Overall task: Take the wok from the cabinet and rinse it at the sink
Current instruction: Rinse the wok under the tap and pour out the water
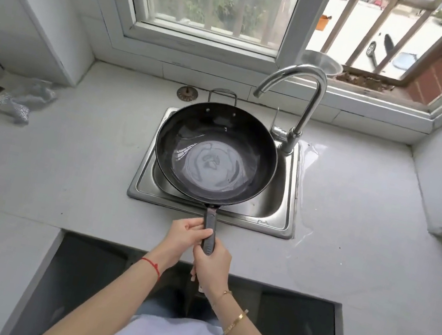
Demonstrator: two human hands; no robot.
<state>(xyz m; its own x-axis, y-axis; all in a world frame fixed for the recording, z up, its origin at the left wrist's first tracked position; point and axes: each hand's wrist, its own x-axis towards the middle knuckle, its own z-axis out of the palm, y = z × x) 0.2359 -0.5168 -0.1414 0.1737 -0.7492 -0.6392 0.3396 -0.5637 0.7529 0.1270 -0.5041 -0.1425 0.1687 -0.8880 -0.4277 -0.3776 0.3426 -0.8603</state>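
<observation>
A black wok hangs over the steel sink with a shallow pool of water in its bottom. Its dark straight handle points toward me across the sink's front rim. My left hand wraps the handle from the left. My right hand grips the handle's near end just behind it. The chrome faucet arches over the sink's back right; no water runs from its spout. A small wire loop handle sticks up at the wok's far rim.
A crumpled grey cloth lies on the counter at the left. A round drain strainer rests behind the sink. Water is puddled on the counter right of the faucet. A steel bowl sits on the windowsill. An open cabinet gap lies below the counter.
</observation>
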